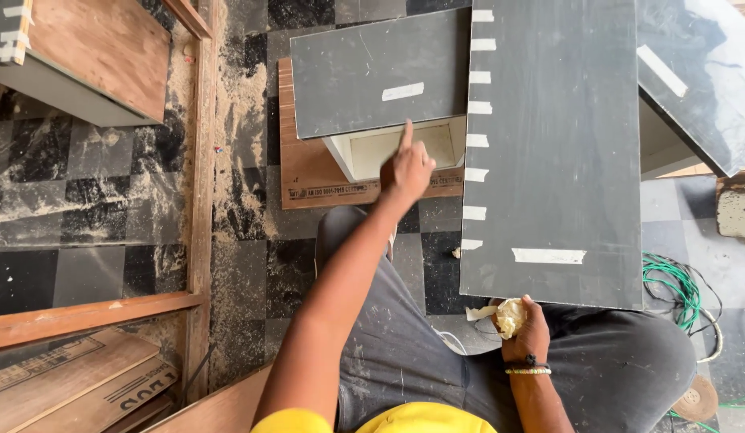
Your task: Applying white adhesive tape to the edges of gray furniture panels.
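The left hand [406,168] is stretched forward with the index finger pointing and the other fingers curled in; it grasps nothing. It hovers over the open white box [396,148], just below the small dark panel [372,72] that covers the box. The right hand [526,329] is clenched around a crumpled pale wad [509,316], at the near edge of the long dark panel [553,152]. This panel's long axis runs away from the person, to the right of the box.
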